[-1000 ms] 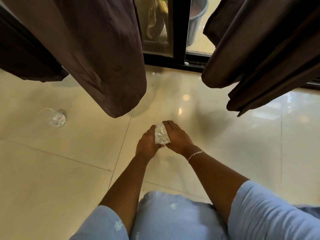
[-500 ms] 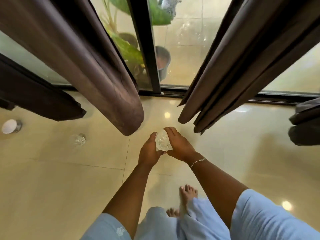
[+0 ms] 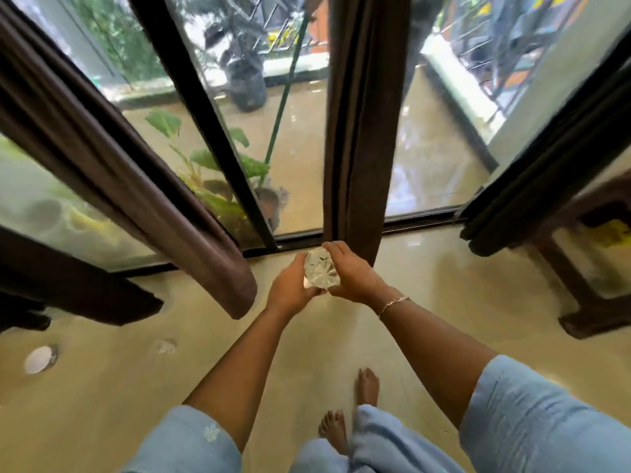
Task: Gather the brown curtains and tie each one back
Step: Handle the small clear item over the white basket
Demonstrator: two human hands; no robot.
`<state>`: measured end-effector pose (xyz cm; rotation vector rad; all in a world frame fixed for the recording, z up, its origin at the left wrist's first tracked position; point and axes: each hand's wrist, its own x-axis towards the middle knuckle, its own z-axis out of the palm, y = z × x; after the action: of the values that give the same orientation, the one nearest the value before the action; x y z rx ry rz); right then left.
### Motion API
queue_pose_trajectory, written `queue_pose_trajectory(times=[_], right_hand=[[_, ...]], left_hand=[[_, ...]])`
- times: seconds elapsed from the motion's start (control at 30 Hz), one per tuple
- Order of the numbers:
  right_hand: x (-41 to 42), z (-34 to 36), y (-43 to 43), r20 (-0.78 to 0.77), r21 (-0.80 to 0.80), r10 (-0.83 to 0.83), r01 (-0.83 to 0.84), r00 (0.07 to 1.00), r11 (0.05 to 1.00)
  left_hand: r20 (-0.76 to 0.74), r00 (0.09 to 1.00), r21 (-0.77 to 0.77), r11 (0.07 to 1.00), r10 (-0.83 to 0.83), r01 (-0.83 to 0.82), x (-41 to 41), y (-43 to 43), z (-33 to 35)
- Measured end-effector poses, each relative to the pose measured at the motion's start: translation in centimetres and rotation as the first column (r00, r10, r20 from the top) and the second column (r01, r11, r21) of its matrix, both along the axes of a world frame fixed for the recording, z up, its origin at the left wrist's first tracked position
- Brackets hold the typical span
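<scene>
Both hands hold a small crumpled clear plastic piece [image 3: 321, 269] in front of me, above the floor. My left hand [image 3: 290, 290] grips it from the left; my right hand [image 3: 351, 271] curls round it from the right. Several brown curtains hang before the glass door: one gathered panel [image 3: 136, 172] slanting down at the left, a narrow straight panel [image 3: 358, 131] just behind my hands, a dark panel [image 3: 546, 172] at the right, and another [image 3: 68, 288] at the far left.
A black door frame [image 3: 211, 131] and floor track run behind the curtains. A dark wooden table leg [image 3: 580, 302] stands at the right. On the tiled floor at the left lie a white round lid [image 3: 39, 359] and a small clear piece [image 3: 166, 346]. My bare feet [image 3: 367, 387] stand below.
I have risen from a crouch to standing; my hands, still holding the clear plastic piece, came up toward the middle curtain, and the view tilted up to the glass door.
</scene>
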<state>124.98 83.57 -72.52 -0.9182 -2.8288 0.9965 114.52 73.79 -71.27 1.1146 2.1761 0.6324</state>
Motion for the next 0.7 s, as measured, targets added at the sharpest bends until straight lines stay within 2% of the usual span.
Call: queue_pose_trajectory(times=[0.17,0.33,0.7], right_hand=[[5.8,4.2,1.8,-0.086,0.072,-0.137,0.143,0.987,0.987],[12.5,6.3,4.8,-0.111,0.104,-0.284,0.296,0.952,0.950],[33.1,8.3,16.4,-0.091,0.149,-0.552,0.559,0.829,0.816]], left_hand=[[-0.096,0.969,0.059,0.970,-0.229,0.235,3.3,3.4,4.5],[-0.143,0.917,0.055,0.922,-0.373,0.384,8.9,8.7,6.3],[-0.107,0.788,0.157,0.772,-0.606,0.615,28.1,24.3,7.6]])
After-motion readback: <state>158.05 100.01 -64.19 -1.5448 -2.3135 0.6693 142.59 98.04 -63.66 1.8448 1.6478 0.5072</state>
